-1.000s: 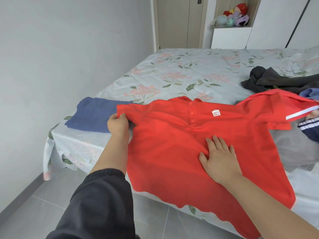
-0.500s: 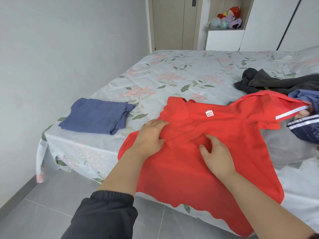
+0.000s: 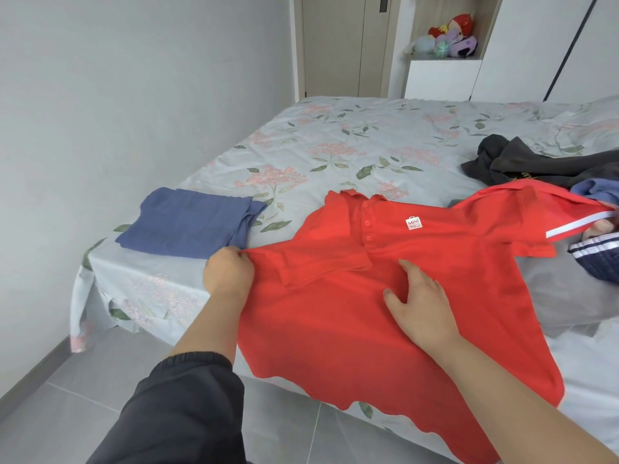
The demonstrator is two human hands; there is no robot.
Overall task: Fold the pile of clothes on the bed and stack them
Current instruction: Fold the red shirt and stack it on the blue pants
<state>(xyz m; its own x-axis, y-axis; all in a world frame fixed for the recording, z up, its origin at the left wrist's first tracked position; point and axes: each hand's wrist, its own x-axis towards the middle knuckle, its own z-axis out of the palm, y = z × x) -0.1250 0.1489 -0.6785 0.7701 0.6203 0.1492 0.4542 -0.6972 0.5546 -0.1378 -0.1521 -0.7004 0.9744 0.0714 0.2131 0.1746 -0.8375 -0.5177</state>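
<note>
A red polo shirt (image 3: pixel 385 316) lies front-up across the near edge of the bed (image 3: pixel 335 145), its hem hanging over the side. Its left sleeve is folded in over the chest. My left hand (image 3: pixel 229 272) grips the folded left edge of the shirt. My right hand (image 3: pixel 418 303) presses flat on the shirt's middle with fingers spread. A folded blue garment (image 3: pixel 191 222) sits on the bed to the left. Unfolded clothes lie at the right: a dark grey garment (image 3: pixel 536 162), a grey one (image 3: pixel 566 296) under the shirt, and a navy striped one (image 3: pixel 596 256).
The bed's near left corner (image 3: pixel 87 296) drops to a grey tiled floor (image 3: pixel 67 413). A grey wall (image 3: pixel 117 95) runs along the left. A door (image 3: pixel 335 45) and a shelf with plush toys (image 3: pixel 445 38) stand beyond the bed.
My left hand carried the left sleeve inward over the chest, then moved back out to the new folded edge and gripped it. My right hand stayed pressing on the middle of the shirt.
</note>
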